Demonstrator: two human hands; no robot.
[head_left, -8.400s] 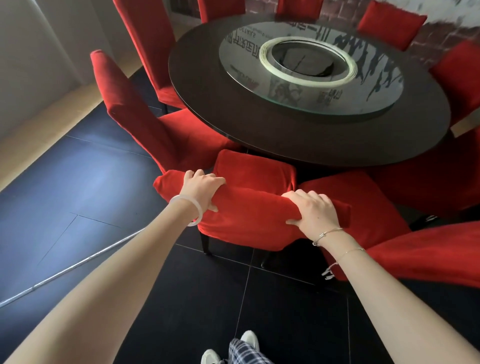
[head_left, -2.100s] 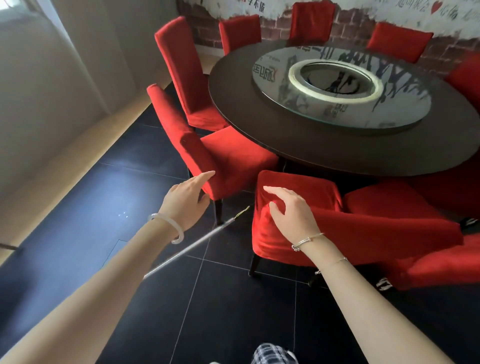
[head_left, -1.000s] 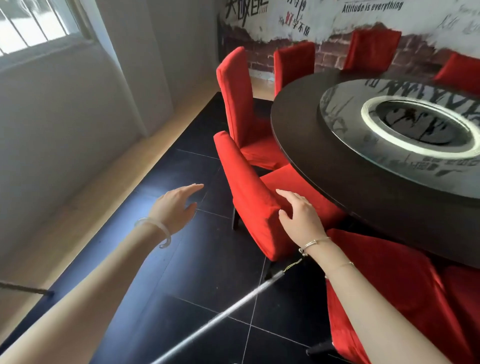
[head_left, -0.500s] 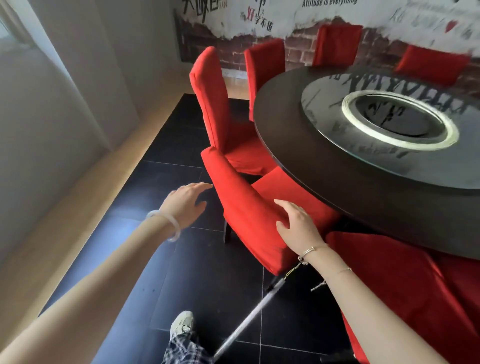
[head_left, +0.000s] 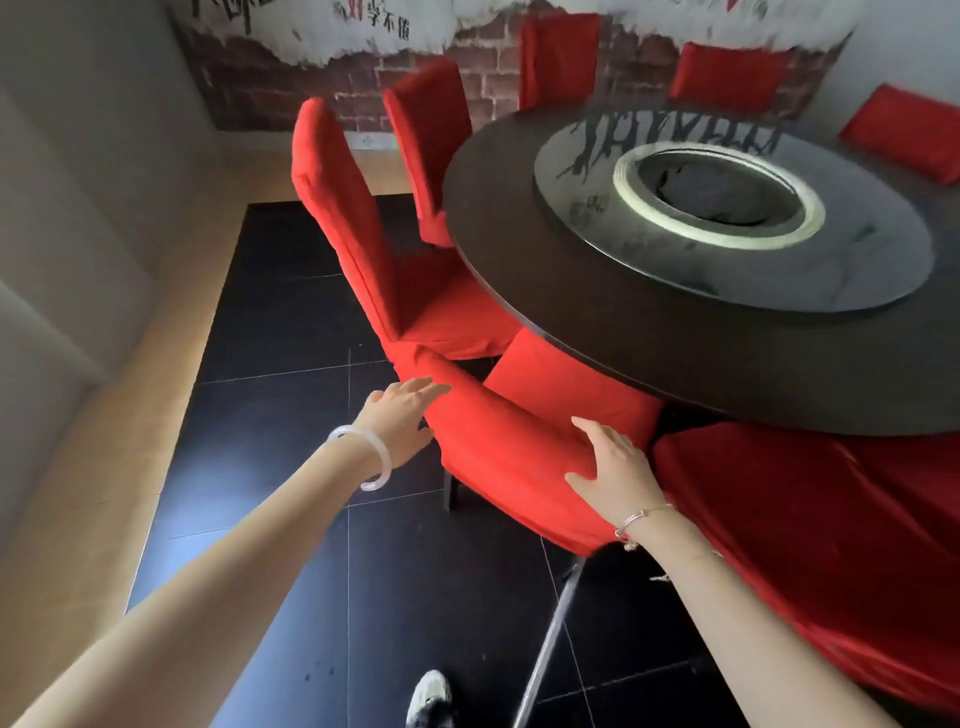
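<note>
A red fabric-covered chair (head_left: 511, 452) stands in front of me, its seat tucked under the round dark table (head_left: 649, 322). My left hand (head_left: 400, 415) reaches the left end of the chair's backrest top, fingers straight and touching the fabric. On the right end of that backrest lies my right hand (head_left: 615, 465), its fingers spread over the top edge. Neither hand holds anything.
More red chairs ring the table: a tall one (head_left: 353, 228) just beyond, another (head_left: 831, 545) close on the right. A glass turntable (head_left: 727, 218) sits on the table. A thin metal rod (head_left: 550, 639) lies on the black tile floor by my shoe (head_left: 428, 696). A wall runs along the left.
I stepped left from the first chair to this one. In the last half second my left hand moved forward from the air onto the backrest's left end; the right hand stayed on it.
</note>
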